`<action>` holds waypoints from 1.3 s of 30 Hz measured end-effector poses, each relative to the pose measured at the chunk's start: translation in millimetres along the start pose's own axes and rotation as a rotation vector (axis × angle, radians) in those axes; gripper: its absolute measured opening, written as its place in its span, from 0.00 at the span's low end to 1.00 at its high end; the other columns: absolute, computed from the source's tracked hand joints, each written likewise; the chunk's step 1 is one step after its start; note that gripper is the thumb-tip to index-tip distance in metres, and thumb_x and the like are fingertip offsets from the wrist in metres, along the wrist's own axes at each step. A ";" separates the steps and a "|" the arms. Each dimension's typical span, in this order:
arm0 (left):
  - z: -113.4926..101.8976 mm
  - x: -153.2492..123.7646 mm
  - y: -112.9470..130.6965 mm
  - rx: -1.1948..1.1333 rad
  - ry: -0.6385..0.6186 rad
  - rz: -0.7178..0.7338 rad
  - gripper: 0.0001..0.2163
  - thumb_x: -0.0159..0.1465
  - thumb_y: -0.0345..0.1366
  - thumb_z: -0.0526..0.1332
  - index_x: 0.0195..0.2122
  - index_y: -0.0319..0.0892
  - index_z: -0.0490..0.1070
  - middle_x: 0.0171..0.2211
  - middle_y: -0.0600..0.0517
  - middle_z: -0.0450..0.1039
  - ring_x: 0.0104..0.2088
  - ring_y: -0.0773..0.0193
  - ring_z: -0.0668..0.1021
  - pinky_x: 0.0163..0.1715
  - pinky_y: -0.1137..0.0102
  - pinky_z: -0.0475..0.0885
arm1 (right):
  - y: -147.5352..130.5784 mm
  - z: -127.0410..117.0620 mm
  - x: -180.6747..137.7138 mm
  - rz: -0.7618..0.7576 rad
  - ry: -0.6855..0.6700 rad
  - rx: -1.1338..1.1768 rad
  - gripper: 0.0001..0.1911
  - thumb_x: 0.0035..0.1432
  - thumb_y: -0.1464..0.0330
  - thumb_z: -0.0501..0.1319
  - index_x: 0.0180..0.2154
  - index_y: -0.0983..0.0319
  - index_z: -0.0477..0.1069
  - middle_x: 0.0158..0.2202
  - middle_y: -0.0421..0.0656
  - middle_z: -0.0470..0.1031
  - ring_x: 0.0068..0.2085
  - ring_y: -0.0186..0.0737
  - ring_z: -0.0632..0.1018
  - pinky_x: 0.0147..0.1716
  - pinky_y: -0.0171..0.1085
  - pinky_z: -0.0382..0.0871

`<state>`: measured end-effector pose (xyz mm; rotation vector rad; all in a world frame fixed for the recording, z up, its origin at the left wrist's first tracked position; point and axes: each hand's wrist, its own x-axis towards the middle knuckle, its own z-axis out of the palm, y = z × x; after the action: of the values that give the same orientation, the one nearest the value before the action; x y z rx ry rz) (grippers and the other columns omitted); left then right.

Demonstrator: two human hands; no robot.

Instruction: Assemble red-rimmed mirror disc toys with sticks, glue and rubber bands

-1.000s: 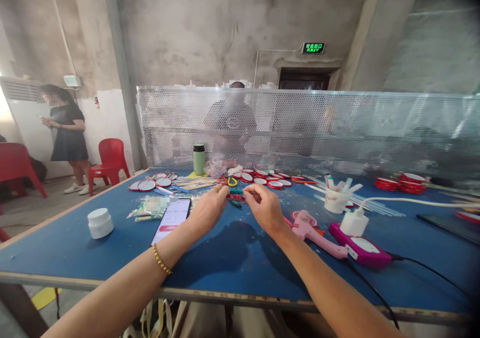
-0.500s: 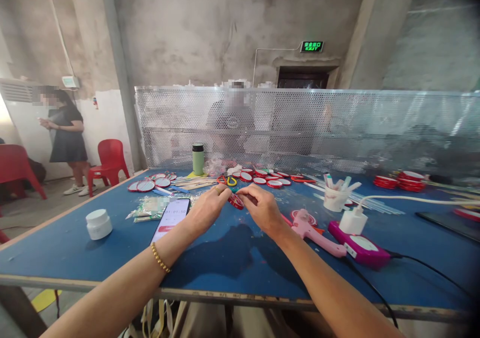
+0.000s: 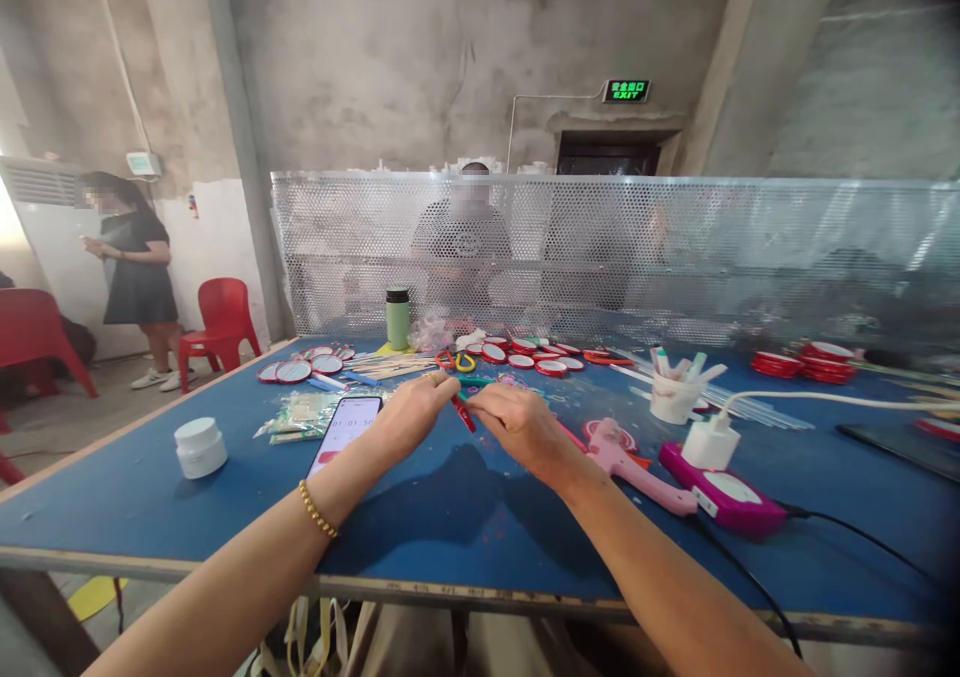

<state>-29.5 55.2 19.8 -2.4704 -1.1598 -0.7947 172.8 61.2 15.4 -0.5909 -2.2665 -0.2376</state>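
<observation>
My left hand (image 3: 409, 419) pinches a red round disc (image 3: 463, 415) between thumb and fingers, above the middle of the table. The disc is tilted, so its edge faces me and its patterned face is mostly hidden. My right hand (image 3: 521, 425) is closed at the disc's right side, its fingertips pressed together against the edge. Just beyond the hands, a teal strip-like thing (image 3: 475, 383) shows in part; I cannot make out its kind. Several red-rimmed round discs with pale faces (image 3: 523, 361) lie behind it, near yellow-and-red handles (image 3: 464, 364).
A phone (image 3: 346, 431) and plastic packets (image 3: 296, 417) lie left, with a white jar (image 3: 200, 448) beyond. To the right are a pink glue gun (image 3: 637, 472), a purple power block (image 3: 724, 497) with cables, and a cup of pens (image 3: 671, 397). A mesh screen (image 3: 337, 257) stands behind.
The disc has turned from showing its patterned face to nearly edge-on. My right hand has rolled over, its fingers now lower along the disc's edge.
</observation>
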 end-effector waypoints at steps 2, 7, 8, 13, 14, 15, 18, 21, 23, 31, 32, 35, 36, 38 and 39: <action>0.4 -0.4 -0.7 -0.006 -0.003 0.023 0.10 0.64 0.23 0.51 0.37 0.42 0.68 0.36 0.49 0.72 0.36 0.62 0.75 0.37 0.72 0.67 | -3.3 -1.8 0.8 0.003 0.001 -0.001 0.14 0.68 0.69 0.54 0.38 0.59 0.78 0.34 0.45 0.79 0.37 0.40 0.78 0.37 0.38 0.71; -1.2 -0.9 -0.9 0.045 -0.037 0.052 0.09 0.65 0.23 0.51 0.36 0.42 0.68 0.34 0.50 0.72 0.33 0.63 0.74 0.34 0.72 0.67 | -9.1 -6.5 1.9 -0.035 -0.049 -0.056 0.16 0.69 0.70 0.51 0.35 0.60 0.76 0.31 0.45 0.77 0.34 0.40 0.76 0.35 0.37 0.69; -1.8 -0.9 -0.7 0.062 -0.043 0.054 0.10 0.65 0.23 0.51 0.36 0.42 0.69 0.34 0.50 0.72 0.33 0.63 0.74 0.34 0.72 0.67 | -9.7 -7.0 1.8 -0.047 -0.055 -0.080 0.16 0.68 0.70 0.51 0.34 0.60 0.76 0.30 0.45 0.76 0.33 0.39 0.76 0.34 0.37 0.68; -4.7 -0.6 1.7 0.115 -0.049 0.089 0.11 0.66 0.22 0.49 0.37 0.41 0.69 0.34 0.49 0.73 0.33 0.62 0.75 0.32 0.72 0.66 | -13.2 -6.2 2.7 -0.044 -0.004 -0.102 0.12 0.62 0.75 0.54 0.31 0.60 0.73 0.27 0.41 0.73 0.29 0.36 0.72 0.29 0.34 0.63; -5.1 -0.5 2.1 0.118 -0.048 0.094 0.11 0.66 0.22 0.49 0.37 0.41 0.69 0.34 0.49 0.73 0.33 0.62 0.75 0.32 0.72 0.66 | -13.9 -5.9 3.1 -0.029 0.016 -0.098 0.11 0.61 0.76 0.54 0.30 0.60 0.72 0.27 0.41 0.72 0.28 0.35 0.71 0.29 0.34 0.62; -5.3 -0.4 2.4 0.117 -0.046 0.096 0.11 0.66 0.22 0.49 0.37 0.40 0.69 0.34 0.49 0.73 0.33 0.62 0.75 0.32 0.72 0.66 | -14.4 -5.6 3.5 -0.015 0.035 -0.096 0.11 0.60 0.76 0.54 0.29 0.60 0.72 0.26 0.40 0.72 0.27 0.34 0.71 0.28 0.33 0.61; -4.5 -0.2 1.8 0.091 -0.042 0.087 0.11 0.66 0.23 0.50 0.37 0.41 0.70 0.34 0.49 0.74 0.33 0.62 0.75 0.33 0.72 0.66 | -14.3 -5.5 3.8 0.009 0.064 -0.093 0.10 0.58 0.77 0.55 0.29 0.60 0.71 0.26 0.39 0.71 0.26 0.33 0.69 0.27 0.33 0.60; -2.0 -0.5 -0.3 0.038 -0.030 0.012 0.11 0.66 0.23 0.51 0.37 0.41 0.71 0.33 0.49 0.74 0.33 0.62 0.76 0.32 0.72 0.65 | -12.8 -5.7 2.9 0.041 0.075 -0.081 0.09 0.58 0.76 0.56 0.30 0.61 0.71 0.26 0.40 0.72 0.26 0.33 0.70 0.28 0.33 0.61; -0.2 -0.4 -1.8 -0.005 -0.012 -0.060 0.11 0.66 0.25 0.51 0.38 0.41 0.71 0.32 0.49 0.75 0.32 0.62 0.76 0.31 0.72 0.64 | -12.4 -5.0 2.3 0.087 0.108 -0.071 0.08 0.59 0.75 0.56 0.31 0.61 0.72 0.27 0.40 0.73 0.26 0.34 0.70 0.29 0.33 0.62; 3.0 2.6 5.7 -0.139 0.131 -0.236 0.06 0.61 0.25 0.55 0.29 0.41 0.68 0.24 0.52 0.71 0.27 0.63 0.72 0.28 0.71 0.59 | -9.1 9.7 3.5 0.408 0.269 0.078 0.10 0.58 0.70 0.59 0.28 0.61 0.78 0.29 0.45 0.80 0.31 0.40 0.77 0.36 0.35 0.66; 3.8 2.8 8.3 -0.162 0.138 -0.260 0.06 0.61 0.26 0.55 0.29 0.41 0.67 0.23 0.53 0.70 0.26 0.63 0.71 0.27 0.71 0.59 | -7.8 11.2 4.0 0.439 0.264 0.111 0.10 0.58 0.70 0.59 0.28 0.61 0.79 0.29 0.46 0.81 0.31 0.41 0.78 0.36 0.36 0.67; 7.0 2.8 15.1 -0.226 0.156 -0.303 0.06 0.61 0.27 0.55 0.28 0.42 0.66 0.22 0.54 0.68 0.24 0.65 0.70 0.26 0.72 0.58 | -5.4 13.4 5.6 0.507 0.229 0.207 0.13 0.59 0.67 0.58 0.28 0.61 0.79 0.26 0.44 0.81 0.28 0.40 0.78 0.29 0.34 0.68; 8.1 2.7 16.6 -0.240 0.159 -0.311 0.06 0.61 0.27 0.55 0.28 0.42 0.66 0.22 0.55 0.68 0.24 0.65 0.70 0.26 0.72 0.58 | -5.2 13.8 6.2 0.532 0.215 0.244 0.14 0.59 0.67 0.58 0.27 0.61 0.79 0.24 0.43 0.80 0.26 0.39 0.77 0.26 0.34 0.67; 10.1 2.5 18.4 -0.262 0.158 -0.319 0.06 0.60 0.27 0.55 0.28 0.42 0.65 0.21 0.55 0.68 0.23 0.66 0.70 0.26 0.73 0.58 | -5.9 14.5 7.1 0.583 0.195 0.321 0.14 0.59 0.65 0.58 0.28 0.62 0.79 0.20 0.40 0.77 0.21 0.36 0.74 0.21 0.32 0.64; 10.9 2.3 18.9 -0.270 0.155 -0.320 0.06 0.60 0.26 0.55 0.27 0.42 0.65 0.21 0.55 0.67 0.23 0.66 0.71 0.25 0.73 0.57 | -6.6 14.9 7.5 0.610 0.193 0.362 0.13 0.58 0.64 0.59 0.30 0.63 0.79 0.20 0.39 0.76 0.19 0.34 0.72 0.19 0.32 0.63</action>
<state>-9.7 50.0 11.8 -2.4016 -1.4952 -1.2840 155.6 63.1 10.6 -0.9749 -1.7835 0.3919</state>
